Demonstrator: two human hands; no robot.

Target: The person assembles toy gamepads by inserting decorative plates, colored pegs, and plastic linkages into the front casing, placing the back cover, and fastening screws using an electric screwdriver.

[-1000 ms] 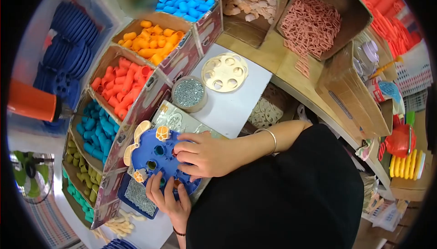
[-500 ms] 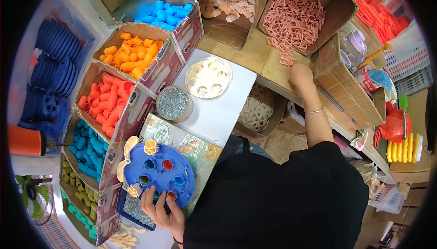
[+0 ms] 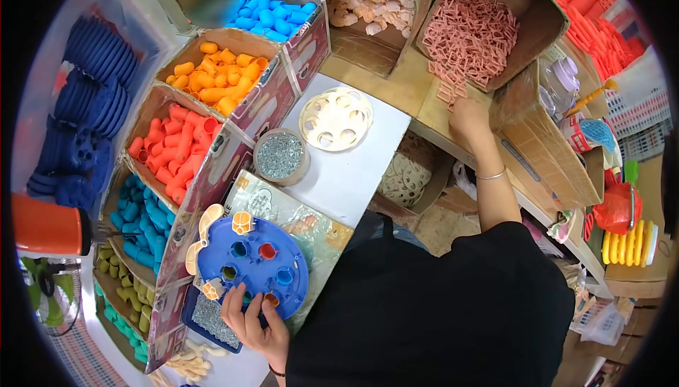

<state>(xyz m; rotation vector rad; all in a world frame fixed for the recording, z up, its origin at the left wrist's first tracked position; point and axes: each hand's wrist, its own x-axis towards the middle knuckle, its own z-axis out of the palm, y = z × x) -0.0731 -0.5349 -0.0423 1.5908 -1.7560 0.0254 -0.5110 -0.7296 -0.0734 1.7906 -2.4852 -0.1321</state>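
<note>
A round blue plastic disc point(image 3: 258, 284) lies on the plastic-wrapped sheet at lower left. Coloured cups, among them a red one point(image 3: 267, 250) and a light blue one point(image 3: 284, 276), sit in its holes, and cream pieces point(image 3: 242, 223) are on its rim. My left hand point(image 3: 256, 327) rests over the disc's near edge, fingers apart and touching near the green and orange cups. My right hand point(image 3: 469, 122) is closed at the front of the heap of pink plastic pieces point(image 3: 470, 33). Its fingertips are hidden, so what they pinch cannot be made out.
Boxes of orange point(image 3: 219, 76), coral point(image 3: 177, 143) and teal point(image 3: 143, 214) plastic parts line the left side. A tub of small metal screws point(image 3: 281, 157) stands beside a cream disc with holes point(image 3: 336, 120). An orange-handled tool point(image 3: 49, 226) is at far left.
The view has shifted slightly, moving the scene a little to the right. My left hand stays on the blue disc, and my right hand remains at the pink pieces.
</note>
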